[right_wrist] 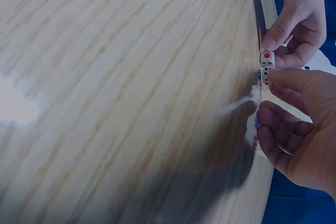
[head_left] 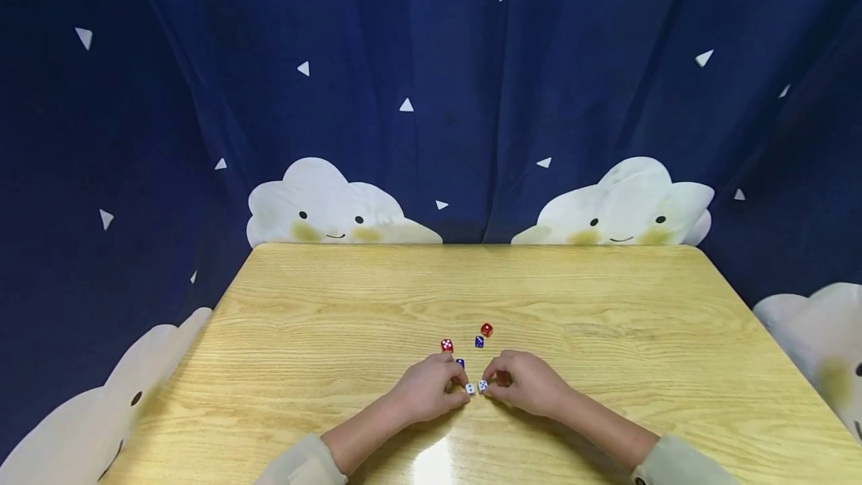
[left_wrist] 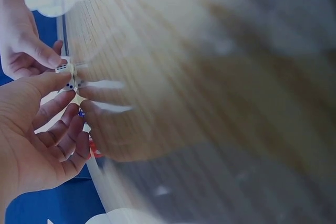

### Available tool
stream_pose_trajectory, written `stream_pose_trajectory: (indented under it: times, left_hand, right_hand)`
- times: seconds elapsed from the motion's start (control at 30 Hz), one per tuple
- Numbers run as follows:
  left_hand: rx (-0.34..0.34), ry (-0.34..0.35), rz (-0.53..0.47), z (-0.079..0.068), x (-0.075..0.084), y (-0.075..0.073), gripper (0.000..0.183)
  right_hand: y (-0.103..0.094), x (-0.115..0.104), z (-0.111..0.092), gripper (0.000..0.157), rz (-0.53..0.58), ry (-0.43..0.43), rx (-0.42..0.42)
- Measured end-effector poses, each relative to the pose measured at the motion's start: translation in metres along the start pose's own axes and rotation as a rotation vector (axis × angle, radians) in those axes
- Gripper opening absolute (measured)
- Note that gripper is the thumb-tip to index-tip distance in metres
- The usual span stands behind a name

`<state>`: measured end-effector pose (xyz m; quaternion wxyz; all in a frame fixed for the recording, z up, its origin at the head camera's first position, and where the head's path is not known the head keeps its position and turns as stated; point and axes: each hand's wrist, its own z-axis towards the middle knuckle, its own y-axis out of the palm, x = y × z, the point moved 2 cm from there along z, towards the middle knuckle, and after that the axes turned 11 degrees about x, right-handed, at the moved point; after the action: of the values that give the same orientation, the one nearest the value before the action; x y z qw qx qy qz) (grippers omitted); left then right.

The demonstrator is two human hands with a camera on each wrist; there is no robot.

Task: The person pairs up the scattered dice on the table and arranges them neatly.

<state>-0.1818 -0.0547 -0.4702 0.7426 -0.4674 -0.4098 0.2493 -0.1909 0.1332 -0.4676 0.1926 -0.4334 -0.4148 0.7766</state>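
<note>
On the wooden table, my left hand (head_left: 431,389) pinches a white die (head_left: 470,389) between thumb and forefinger. Just to its right, my right hand (head_left: 528,382) pinches another white die (head_left: 483,386) the same way. Only a small gap parts the two white dice in the head view. In the right wrist view, a large red pip shows on the left hand's die (right_wrist: 267,57). Beyond the left fingertips lies a blue die (head_left: 460,363), partly hidden, and a red die (head_left: 447,345) sits behind that hand's knuckles.
Farther back, a second blue die (head_left: 480,341) lies close to a second red die (head_left: 487,330). The table (head_left: 323,298) has a glossy wood-grain top. Behind it hangs a dark blue curtain (head_left: 458,96) with clouds and white triangles.
</note>
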Motion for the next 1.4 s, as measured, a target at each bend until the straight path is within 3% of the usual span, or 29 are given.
stream_pose_trajectory:
  times: [0.9,1.17,1.4]
  left_hand:
    - [-0.001,-0.008,-0.001,0.000,0.003,0.000,0.015]
    - [-0.015,-0.023,-0.095,0.001,-0.001,-0.004,0.016]
    - [0.019,-0.087,-0.144,0.002,-0.012,-0.013,0.018]
  right_hand:
    - [0.005,-0.003,-0.001,0.011,0.028,-0.012,0.022]
    - [0.006,-0.002,-0.001,0.011,0.030,0.001,0.022]
    - [0.005,-0.003,-0.001,0.011,0.037,0.012,0.016]
